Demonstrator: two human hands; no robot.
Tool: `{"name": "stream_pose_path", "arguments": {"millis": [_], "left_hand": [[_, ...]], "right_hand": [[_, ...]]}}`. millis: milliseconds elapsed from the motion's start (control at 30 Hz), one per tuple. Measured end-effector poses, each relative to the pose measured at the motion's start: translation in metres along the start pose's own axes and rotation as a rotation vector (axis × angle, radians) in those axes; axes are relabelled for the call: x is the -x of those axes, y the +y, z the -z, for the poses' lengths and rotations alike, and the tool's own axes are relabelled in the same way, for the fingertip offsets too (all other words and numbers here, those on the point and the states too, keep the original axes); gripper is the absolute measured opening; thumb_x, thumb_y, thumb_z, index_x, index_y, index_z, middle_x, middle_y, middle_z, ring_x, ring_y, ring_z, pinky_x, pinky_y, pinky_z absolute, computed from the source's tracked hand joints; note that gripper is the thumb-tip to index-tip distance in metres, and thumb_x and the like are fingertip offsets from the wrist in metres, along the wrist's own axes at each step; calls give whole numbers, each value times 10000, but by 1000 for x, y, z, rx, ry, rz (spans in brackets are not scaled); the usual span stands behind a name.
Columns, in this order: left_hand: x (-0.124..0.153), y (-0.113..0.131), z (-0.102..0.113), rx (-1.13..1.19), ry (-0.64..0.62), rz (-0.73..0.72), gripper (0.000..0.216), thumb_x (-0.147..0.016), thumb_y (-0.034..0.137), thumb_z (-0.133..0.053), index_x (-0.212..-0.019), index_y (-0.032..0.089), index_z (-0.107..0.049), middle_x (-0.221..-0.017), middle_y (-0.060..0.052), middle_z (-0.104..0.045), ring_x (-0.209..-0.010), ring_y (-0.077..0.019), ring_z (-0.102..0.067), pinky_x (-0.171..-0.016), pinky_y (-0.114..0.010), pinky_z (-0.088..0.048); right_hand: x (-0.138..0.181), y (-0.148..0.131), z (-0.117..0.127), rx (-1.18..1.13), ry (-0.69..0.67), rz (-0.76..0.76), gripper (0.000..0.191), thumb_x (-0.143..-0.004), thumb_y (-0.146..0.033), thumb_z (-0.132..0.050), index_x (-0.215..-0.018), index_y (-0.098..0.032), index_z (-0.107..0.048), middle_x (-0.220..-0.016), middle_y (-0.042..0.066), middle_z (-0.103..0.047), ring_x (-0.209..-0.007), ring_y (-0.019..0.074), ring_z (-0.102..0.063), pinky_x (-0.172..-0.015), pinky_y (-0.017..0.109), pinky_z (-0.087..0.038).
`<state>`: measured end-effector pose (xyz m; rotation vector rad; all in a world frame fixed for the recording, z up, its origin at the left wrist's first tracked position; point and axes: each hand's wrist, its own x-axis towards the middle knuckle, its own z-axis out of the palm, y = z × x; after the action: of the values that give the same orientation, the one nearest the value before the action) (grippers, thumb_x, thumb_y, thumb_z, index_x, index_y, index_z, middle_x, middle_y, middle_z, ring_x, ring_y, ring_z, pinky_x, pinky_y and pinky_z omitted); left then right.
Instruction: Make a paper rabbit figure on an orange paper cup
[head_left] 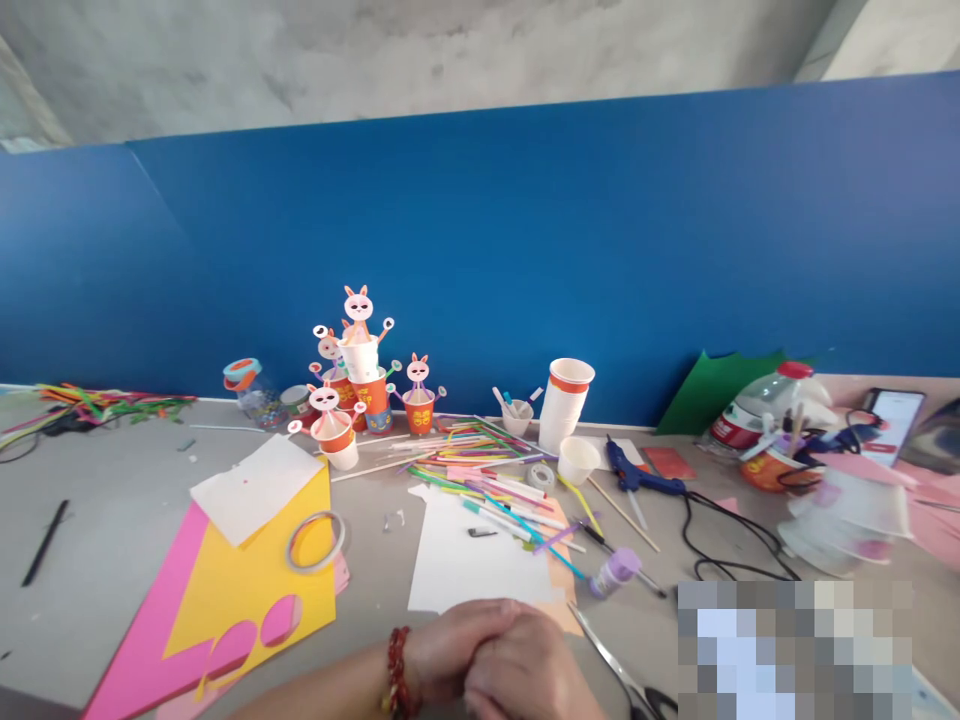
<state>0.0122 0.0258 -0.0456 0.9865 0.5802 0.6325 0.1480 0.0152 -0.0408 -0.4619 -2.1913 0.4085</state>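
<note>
My left hand (442, 645), with a red beaded bracelet (398, 668) on its wrist, is closed against my right hand (529, 665). The two are clasped together at the bottom middle, fingers folded, and no object shows in either. Just beyond them lies a white sheet of paper (480, 565). To the right of my right hand are scissors (611, 650), partly cut off by the lower edge. A purple-capped glue stick (615, 573) lies a little farther off.
Rabbit-faced paper cup figures (360, 355) stand at the back left, and stacked paper cups (564, 405) farther right. Several coloured sticks and pens (487, 460) lie between. A tape roll (315, 541) rests on yellow paper (247, 580). A blue glue gun (641, 470) trails a black cord.
</note>
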Motion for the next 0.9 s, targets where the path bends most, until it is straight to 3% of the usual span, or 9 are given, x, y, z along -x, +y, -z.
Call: {"name": "stream_pose_path", "arguments": {"millis": [100,233,300,433,500,600,700,800,900], "left_hand": [[5,4,-3,78,46,-45,450,-885,445,-560,-1183,128,-672,-1131,-128,-693,-1148,-284,-595,-1063,-446,-380],[14,10,6,-117,73,-82,443,-924,461,-508,-1187,140,-664,-1230,-133,-661,-1174,-266,-579,-1073,-436,-383],[17,12,13,-255,127,-95,437,-930,465,-496,-1177,148,-668,-1219,-126,-670,-1164,-259,-587,-1062,-415,-402],[21,17,21,-573,227,-149,379,-918,438,-523,-1142,179,-685,-1137,-101,-703,-1079,-246,-626,-986,-369,-464],[22,20,20,-644,188,-157,385,-913,423,-539,-1204,196,-651,-1180,-93,-685,-1094,-246,-617,-979,-363,-470],[20,23,15,-666,70,-138,450,-943,440,-483,-1323,211,-563,-1300,-94,-622,-1191,-248,-566,-1049,-389,-418],[14,25,11,-565,3,-117,491,-971,485,-395,-1303,173,-578,-1282,-120,-627,-1192,-255,-572,-1054,-409,-414],[7,27,11,-395,-72,-37,533,-928,524,-476,-1285,146,-592,-1278,-148,-631,-1195,-287,-577,-1046,-438,-420],[2,24,14,-290,-154,44,528,-872,518,-578,-1246,149,-632,-1250,-150,-653,-1190,-312,-584,-1052,-471,-410]], "right_hand": [[4,4,5,-1,47,-10,299,-978,-238,-371,-772,-217,-586,-660,21,-653,-642,143,-597,-703,278,-508],[9,6,4,-9,30,-41,165,-965,-199,-442,-951,-216,-605,-802,56,-698,-826,182,-645,-761,288,-532],[12,9,-1,3,15,-68,188,-951,-158,-436,-1042,-208,-593,-871,74,-706,-909,197,-646,-824,306,-531],[18,17,-12,94,17,-106,212,-938,-213,-412,-946,-210,-623,-801,73,-691,-766,196,-632,-690,294,-521],[20,19,-17,136,45,-103,246,-934,-270,-424,-828,-219,-641,-724,62,-674,-684,190,-607,-625,288,-493],[21,18,-25,108,61,-101,358,-947,-386,-394,-800,-226,-678,-751,74,-701,-732,206,-628,-643,302,-492],[21,16,-29,4,-58,-83,476,-970,-490,-327,-778,-251,-691,-730,40,-709,-736,191,-647,-685,293,-501],[22,16,-28,-80,-181,-115,443,-960,-531,-385,-765,-282,-695,-689,4,-686,-677,159,-641,-658,258,-498],[25,15,-23,-92,-185,-171,408,-939,-555,-437,-764,-299,-702,-677,2,-671,-676,173,-637,-619,267,-489]]}}
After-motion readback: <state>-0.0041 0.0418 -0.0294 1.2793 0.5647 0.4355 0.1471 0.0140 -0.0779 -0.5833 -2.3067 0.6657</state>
